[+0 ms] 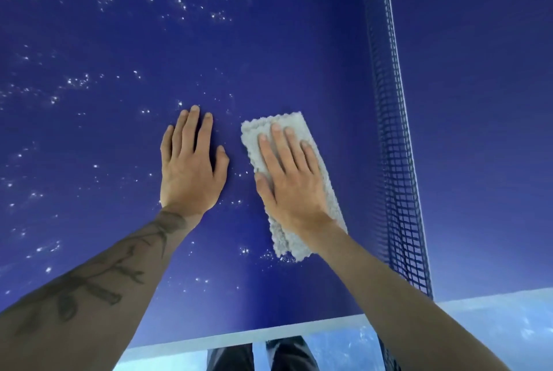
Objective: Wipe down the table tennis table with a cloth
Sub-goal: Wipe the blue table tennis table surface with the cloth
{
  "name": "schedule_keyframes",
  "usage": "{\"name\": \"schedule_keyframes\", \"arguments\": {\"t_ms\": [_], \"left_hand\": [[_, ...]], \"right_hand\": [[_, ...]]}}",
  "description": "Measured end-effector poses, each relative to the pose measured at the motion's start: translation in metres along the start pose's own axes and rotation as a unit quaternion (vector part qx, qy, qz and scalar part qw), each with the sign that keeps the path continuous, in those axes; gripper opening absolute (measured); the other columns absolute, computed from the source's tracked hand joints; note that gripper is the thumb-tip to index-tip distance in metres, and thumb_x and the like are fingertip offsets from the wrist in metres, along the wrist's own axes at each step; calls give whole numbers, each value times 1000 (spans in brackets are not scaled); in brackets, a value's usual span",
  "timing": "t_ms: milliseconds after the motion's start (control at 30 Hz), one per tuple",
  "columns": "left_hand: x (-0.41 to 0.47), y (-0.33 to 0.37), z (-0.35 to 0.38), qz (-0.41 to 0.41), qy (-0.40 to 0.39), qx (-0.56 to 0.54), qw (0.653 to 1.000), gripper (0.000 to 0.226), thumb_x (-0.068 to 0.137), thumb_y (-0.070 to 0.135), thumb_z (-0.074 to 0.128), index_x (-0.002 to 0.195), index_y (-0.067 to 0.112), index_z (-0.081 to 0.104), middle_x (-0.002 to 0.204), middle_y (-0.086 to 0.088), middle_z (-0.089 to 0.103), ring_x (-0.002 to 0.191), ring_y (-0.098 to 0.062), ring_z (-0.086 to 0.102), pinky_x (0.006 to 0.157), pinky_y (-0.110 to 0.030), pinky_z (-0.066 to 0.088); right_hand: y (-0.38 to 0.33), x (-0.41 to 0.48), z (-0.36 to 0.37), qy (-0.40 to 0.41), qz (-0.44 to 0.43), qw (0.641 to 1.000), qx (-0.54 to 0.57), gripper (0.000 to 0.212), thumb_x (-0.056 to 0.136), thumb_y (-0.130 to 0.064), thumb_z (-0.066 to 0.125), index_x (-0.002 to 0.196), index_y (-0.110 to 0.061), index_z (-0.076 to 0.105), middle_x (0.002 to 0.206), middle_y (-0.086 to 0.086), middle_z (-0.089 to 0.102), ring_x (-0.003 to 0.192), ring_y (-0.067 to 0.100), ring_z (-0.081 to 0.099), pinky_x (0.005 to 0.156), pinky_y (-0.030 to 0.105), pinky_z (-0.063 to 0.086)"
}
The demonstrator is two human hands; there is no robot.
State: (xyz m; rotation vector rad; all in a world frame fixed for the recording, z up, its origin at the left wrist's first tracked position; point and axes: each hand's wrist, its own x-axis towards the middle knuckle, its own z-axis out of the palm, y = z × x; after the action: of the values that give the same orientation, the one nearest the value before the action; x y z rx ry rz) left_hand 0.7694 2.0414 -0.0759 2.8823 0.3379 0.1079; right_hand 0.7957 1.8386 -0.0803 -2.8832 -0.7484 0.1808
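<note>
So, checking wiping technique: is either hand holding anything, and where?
Nothing gripped: right hand presses flat on the cloth, mid-length; left hand lies flat on the table.

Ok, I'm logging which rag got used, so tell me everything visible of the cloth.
The cloth is pale grey-white, fluffy and nubbly like microfibre, folded into a long narrow pad; layered edges show at its near end. It lies flat on the blue table, slanting away from the person, between the net and the left hand, which does not touch it. The right hand presses flat on its middle, fingers straight.
</note>
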Motion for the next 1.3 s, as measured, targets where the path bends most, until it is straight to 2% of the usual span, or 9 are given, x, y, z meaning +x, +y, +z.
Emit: {"name": "schedule_keyframes", "arguments": {"t_ms": [67,267,500,667,767,900,1000,1200,1300], "left_hand": [[0,1,-1,-2,0,-5,1000,60,108,33,37,161,7,35,171,-14,28,160,-32,22,132,-46,10],[-1,1,-2,-2,-2,-10,1000,60,107,33,35,162,7,35,171,-13,27,161,-31,20,133,-46,9],[-18,4,-11,-5,29,-31,999,52,109,24,41,157,5,43,167,-15,36,154,-34,35,130,-48,19],[-91,8,-24,-35,17,-32,999,55,107,25,42,159,9,41,169,-14,32,155,-35,31,130,-51,19],[-115,7,-19,-41,10,-15,999,55,106,26,41,158,7,44,168,-17,34,155,-37,32,129,-53,20],[-123,6,-6,-35,8,6,999,56,108,30,38,160,8,41,170,-16,31,157,-37,28,130,-50,15],[-124,4,-1,-33,14,9,999,57,108,32,37,161,11,38,171,-14,28,159,-34,24,132,-47,10],[-124,2,1,-33,26,-7,999,57,106,31,41,159,11,39,171,-12,28,159,-32,22,132,-46,10],[-124,2,0,-33,27,-4,999,57,107,32,41,160,12,39,171,-12,28,160,-31,21,132,-44,8]], "right_hand": [[29,-21,-4,-12,-6,1000,-8,66,111,-45,28,171,-22,14,179,4,8,165,24,5,133,48,10],[81,14,-27,16,208,978,19,66,113,-45,21,171,-15,7,178,11,4,165,30,1,133,53,7],[-1,-44,0,-5,-36,999,9,64,112,-43,31,170,-20,19,178,5,12,165,24,8,133,48,11],[70,-66,-18,-20,119,993,16,67,110,-43,25,171,-21,10,178,7,7,165,27,4,133,52,9],[53,-37,-19,9,187,982,20,69,110,-45,23,170,-16,8,178,12,6,165,31,4,133,54,9],[-8,-48,-2,13,76,997,30,65,112,-46,25,170,-18,16,178,9,10,165,27,6,133,51,10],[11,-95,2,-2,-13,1000,15,63,112,-44,31,170,-21,20,178,4,12,165,23,6,133,48,13],[78,-85,-15,12,171,985,4,69,112,-45,26,170,-14,7,178,14,4,165,32,2,134,50,6],[27,-73,-5,21,132,991,12,67,112,-47,26,170,-19,8,178,10,8,165,29,5,134,49,5]]}}
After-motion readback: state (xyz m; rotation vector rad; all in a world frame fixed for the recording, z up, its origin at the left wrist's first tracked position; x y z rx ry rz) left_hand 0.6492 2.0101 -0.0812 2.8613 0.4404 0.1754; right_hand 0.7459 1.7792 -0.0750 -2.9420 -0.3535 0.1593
